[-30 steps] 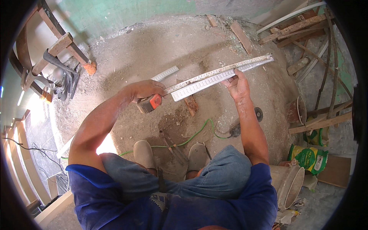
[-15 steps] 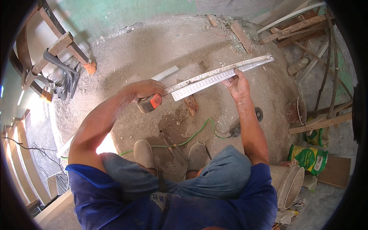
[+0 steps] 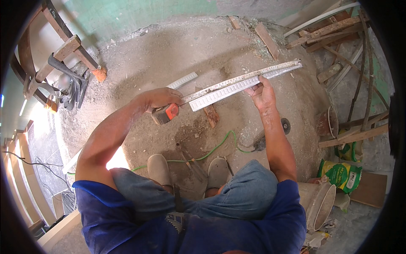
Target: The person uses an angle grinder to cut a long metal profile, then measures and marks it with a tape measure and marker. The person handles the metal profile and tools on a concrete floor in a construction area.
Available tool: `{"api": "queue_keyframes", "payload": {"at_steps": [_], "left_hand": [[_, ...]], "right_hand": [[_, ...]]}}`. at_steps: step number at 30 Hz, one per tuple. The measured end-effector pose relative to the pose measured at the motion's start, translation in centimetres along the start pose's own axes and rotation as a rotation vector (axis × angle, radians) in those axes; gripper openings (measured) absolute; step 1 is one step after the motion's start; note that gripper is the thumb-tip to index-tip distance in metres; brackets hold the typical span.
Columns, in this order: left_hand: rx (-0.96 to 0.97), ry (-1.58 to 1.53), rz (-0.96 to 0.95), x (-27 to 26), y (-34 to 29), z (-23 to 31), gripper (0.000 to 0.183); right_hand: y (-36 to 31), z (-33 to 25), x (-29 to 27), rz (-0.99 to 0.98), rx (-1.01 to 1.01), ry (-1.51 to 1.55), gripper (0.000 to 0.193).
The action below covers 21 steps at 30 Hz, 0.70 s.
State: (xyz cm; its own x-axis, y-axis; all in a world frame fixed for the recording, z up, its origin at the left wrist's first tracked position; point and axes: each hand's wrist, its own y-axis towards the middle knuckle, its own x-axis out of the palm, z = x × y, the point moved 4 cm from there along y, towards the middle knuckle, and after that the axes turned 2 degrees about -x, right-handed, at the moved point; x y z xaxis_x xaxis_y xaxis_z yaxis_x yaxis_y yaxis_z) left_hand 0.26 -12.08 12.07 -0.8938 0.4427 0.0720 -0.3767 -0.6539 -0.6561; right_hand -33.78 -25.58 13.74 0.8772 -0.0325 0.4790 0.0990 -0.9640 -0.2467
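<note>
My left hand [image 3: 163,98] is closed around an orange and black tape measure [image 3: 165,113]. From its case, the worn, stained blade [image 3: 237,80] runs out to the right along a white ribbed strip [image 3: 224,94]. The strip's near left end stops just right of the case. My right hand [image 3: 263,95] pinches the strip from below, around its middle right, with fingers partly hidden behind it. A shorter white ribbed piece [image 3: 184,80] lies on the ground beyond my left hand. Under the strip's left end lies a rough wood scrap [image 3: 211,116].
An angle grinder [image 3: 266,142] with a green cord [image 3: 207,153] lies below my right forearm. Long-handled pincers [image 3: 192,164] rest between my feet. At right are a bucket [image 3: 315,205], a green bag [image 3: 340,175] and piled timber [image 3: 338,31]; a wooden frame [image 3: 63,46] stands at left.
</note>
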Motion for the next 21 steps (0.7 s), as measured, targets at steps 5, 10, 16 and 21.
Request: {"api": "queue_keyframes", "payload": {"at_steps": [5, 10, 16, 21], "left_hand": [[-0.007, -0.011, -0.002, 0.1, -0.03, -0.02, 0.018], [-0.008, -0.007, 0.004, 0.14, -0.04, 0.11, 0.018], [-0.012, -0.022, -0.007, -0.17, -0.01, -0.36, 0.017], [-0.013, -0.019, -0.013, -0.17, -0.06, -0.24, 0.017]], "right_hand": [[-0.03, 0.07, 0.05, 0.002, 0.006, 0.003, 0.025], [-0.13, -0.08, 0.02, 0.001, 0.002, 0.0, 0.025], [-0.12, 0.19, 0.26, 0.027, 0.007, -0.002, 0.026], [-0.17, 0.18, 0.06, 0.024, 0.0, 0.003, 0.027]]}}
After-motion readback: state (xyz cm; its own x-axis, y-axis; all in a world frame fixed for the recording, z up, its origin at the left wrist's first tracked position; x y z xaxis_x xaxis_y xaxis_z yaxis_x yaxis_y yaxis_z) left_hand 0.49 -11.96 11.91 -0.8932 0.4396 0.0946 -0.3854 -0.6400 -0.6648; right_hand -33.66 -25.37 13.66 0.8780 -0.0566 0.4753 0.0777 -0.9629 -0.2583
